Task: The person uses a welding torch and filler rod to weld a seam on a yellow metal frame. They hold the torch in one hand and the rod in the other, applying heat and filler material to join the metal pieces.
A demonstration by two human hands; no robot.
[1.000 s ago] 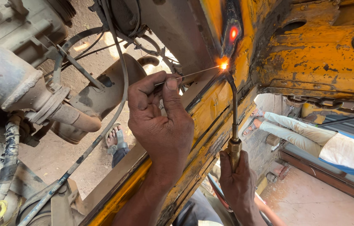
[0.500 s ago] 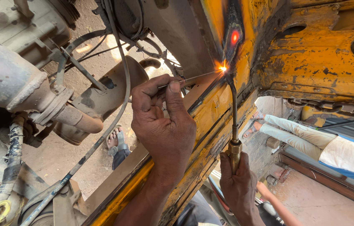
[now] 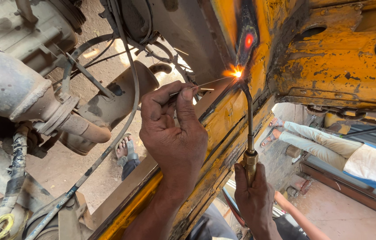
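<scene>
At the glowing seam of the scorched yellow steel frame rail (image 3: 339,66), your thin bare metal filler rod (image 3: 205,84) meets the flame, its tip sparking orange just below a red-hot spot on the blackened strip. That rod looks light and springy; it will likely whip and sag if you hold it far back, and the lit end is too hot to touch. Your left hand (image 3: 172,133) has it pinched between thumb and forefinger at the cool end, the other fingers curled in tight, which seems the right place for it.

Your right hand (image 3: 254,198) is wrapped narrow around the brass-collared gas torch (image 3: 250,133), gripping just below the collar; the slim dark neck rises from there and bends to the same bright point. Judged by its build, the torch is stiff and heavier than the rod, with a hose likely pulling from below, so the handle behind the brass is the safe hold.

Left of the rail, a dusty grey metal cylinder (image 3: 15,89) and a rusty brown curved pipe (image 3: 121,98) hang among black cables (image 3: 108,146), with a taped hose and a yellow wire lower down. Beyond the rail's right edge, another person's legs in pale trousers and sandals (image 3: 312,140) lie on the concrete floor (image 3: 343,213), well apart from your hands. A sandalled foot (image 3: 125,149) shows below the pipe.
</scene>
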